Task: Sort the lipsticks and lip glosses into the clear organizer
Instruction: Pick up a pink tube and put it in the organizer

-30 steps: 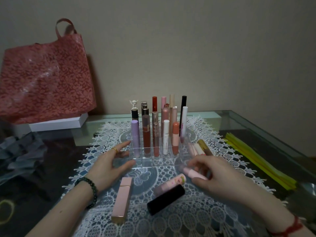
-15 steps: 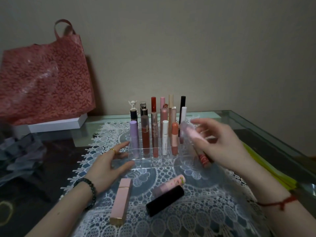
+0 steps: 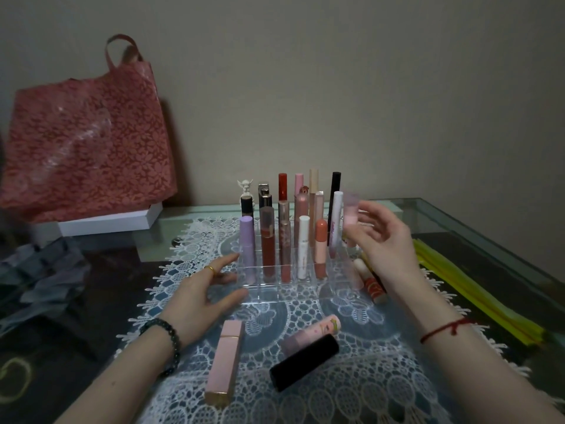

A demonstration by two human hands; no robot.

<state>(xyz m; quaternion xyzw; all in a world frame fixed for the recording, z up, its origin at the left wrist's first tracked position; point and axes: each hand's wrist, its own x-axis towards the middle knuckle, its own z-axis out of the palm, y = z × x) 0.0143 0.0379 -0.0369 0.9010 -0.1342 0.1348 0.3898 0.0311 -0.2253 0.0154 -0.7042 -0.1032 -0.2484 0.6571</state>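
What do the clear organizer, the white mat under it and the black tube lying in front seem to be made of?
The organizer looks like glossy clear acrylic: the mat shows through its walls. The mat seems white lace, full of open holes. The black tube is probably plastic, rather matte, with little shine.

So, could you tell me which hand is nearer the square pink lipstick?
Left. The left hand lies just beyond the square pink lipstick; the right hand is up by the organizer.
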